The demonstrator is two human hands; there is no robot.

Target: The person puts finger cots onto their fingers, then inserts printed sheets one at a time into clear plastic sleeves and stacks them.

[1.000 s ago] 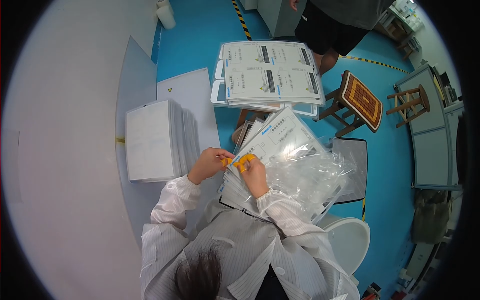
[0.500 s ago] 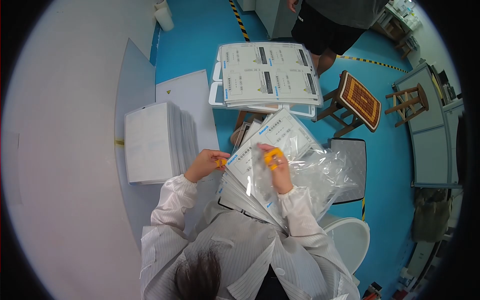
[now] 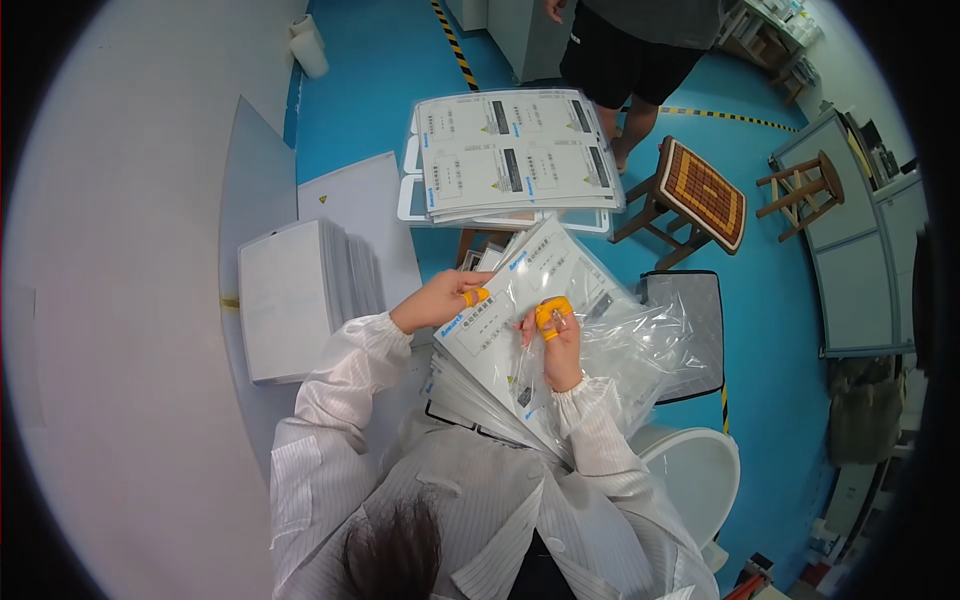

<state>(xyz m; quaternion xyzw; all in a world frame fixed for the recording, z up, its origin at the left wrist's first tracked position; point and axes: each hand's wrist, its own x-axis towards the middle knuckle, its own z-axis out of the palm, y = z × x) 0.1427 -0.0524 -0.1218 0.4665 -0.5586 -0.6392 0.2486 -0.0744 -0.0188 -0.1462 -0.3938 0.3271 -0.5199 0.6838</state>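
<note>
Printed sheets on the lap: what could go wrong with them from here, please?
The film gathered at the right hand might drag the top sheet crooked if pulled hard, though the left hand is at its edge.
The pile under it is fanned, not squared, so sheets could slide off the lap.
Loose film also lies over part of the sheets and might catch on their corners.

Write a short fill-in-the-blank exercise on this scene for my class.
The crumpled clear film lies nearer the ____ hand than the left hand.
The floor is coloured ____.
The floor tape is striped black and ____.
The standing person wears ____ shorts.
Missing words: right; blue; yellow; black.
</note>
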